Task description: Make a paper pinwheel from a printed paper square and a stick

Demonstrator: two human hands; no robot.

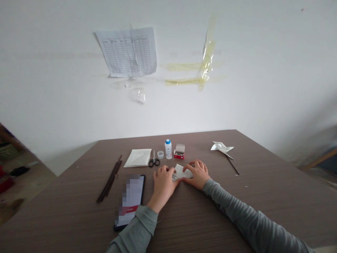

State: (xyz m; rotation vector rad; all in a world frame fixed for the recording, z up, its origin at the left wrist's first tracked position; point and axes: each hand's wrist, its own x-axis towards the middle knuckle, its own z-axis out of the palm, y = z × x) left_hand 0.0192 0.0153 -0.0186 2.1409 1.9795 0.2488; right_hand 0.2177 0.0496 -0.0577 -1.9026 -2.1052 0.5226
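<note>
Between my hands lies a small piece of printed paper (179,172) on the brown table. My left hand (163,182) grips its left side, fingers curled, with the thumb at the near edge. On the other side my right hand (198,174) pinches the paper's right part between thumb and fingers. Both hands partly cover the paper, so its full shape is hidden. Just beyond them stand a white bottle with a blue cap (168,149) and an open red box (179,151) of small metal pieces. Scissors with black handles (154,161) lie beyond my left hand.
A paper pinwheel on a brown stick (222,147) lies at the right. At the left are a stack of printed paper (138,157), a small clear cup (160,154), several brown sticks (110,181) and a phone (131,200) beside my left forearm. A wall (173,112) rises behind the table (263,189).
</note>
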